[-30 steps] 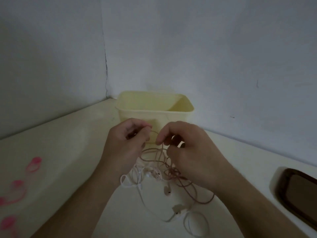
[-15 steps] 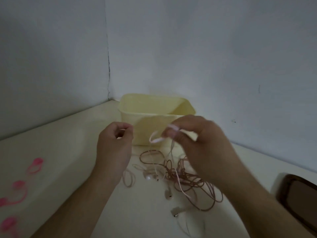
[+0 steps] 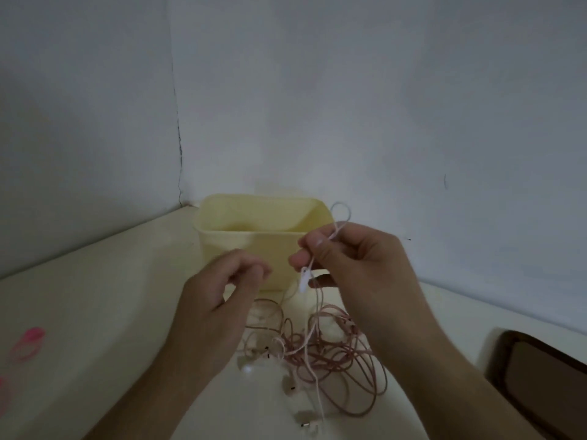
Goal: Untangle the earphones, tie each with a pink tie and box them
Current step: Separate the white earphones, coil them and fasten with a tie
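A tangle of pinkish-brown and white earphone cables (image 3: 320,354) lies on the pale table, with white earbuds (image 3: 289,384) in front of it. My right hand (image 3: 355,274) pinches a white cable above the tangle; a loop of it sticks up past my fingers and an inline remote hangs below them. My left hand (image 3: 222,296) is beside it with fingers curled, and whether it holds a strand is hidden. The pale yellow box (image 3: 254,242) stands open behind both hands. Pink ties (image 3: 27,344) lie at the far left.
White walls meet in a corner behind the box. A dark brown tray (image 3: 540,376) sits at the right edge of the table.
My right hand has risen and pulled a white cable up out of the tangle. My left hand has drawn back to the left, away from my right hand.
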The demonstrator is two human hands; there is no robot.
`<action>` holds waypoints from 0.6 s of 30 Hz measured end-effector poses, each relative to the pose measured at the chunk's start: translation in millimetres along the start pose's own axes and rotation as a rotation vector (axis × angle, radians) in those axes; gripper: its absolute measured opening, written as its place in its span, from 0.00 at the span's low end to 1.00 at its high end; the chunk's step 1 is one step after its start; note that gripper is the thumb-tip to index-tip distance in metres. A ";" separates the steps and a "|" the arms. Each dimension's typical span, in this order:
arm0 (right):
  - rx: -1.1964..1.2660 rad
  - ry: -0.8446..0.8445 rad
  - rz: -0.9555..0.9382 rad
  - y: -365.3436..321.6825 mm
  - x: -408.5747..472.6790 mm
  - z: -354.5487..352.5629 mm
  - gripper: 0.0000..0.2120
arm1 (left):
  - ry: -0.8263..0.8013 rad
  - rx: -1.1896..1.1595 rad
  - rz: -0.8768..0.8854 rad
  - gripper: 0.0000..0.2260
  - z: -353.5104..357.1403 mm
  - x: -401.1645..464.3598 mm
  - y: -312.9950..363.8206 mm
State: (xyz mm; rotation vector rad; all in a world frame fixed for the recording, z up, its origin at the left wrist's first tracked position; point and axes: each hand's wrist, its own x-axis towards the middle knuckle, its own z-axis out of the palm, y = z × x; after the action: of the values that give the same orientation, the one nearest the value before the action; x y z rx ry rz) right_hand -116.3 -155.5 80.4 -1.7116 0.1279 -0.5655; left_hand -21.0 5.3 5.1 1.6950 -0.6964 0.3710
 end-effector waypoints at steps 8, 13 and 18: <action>-0.070 0.007 0.016 17.1 2.2 7.2 0.05 | -0.265 -0.420 -0.132 0.11 9.0 -11.2 14.2; -0.072 -0.104 0.052 18.5 5.4 2.9 0.05 | -0.214 -0.439 -0.113 0.06 10.6 -8.3 13.4; -0.202 -0.366 0.126 22.8 6.4 1.2 0.04 | -0.102 -0.444 -0.152 0.07 9.0 -5.0 15.3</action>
State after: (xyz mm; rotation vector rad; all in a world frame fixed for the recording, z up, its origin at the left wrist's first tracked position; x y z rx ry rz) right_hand -105.2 -162.1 60.5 -1.9590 0.0303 -0.1430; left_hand -35.6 -3.9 11.8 1.3378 -0.6627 0.0165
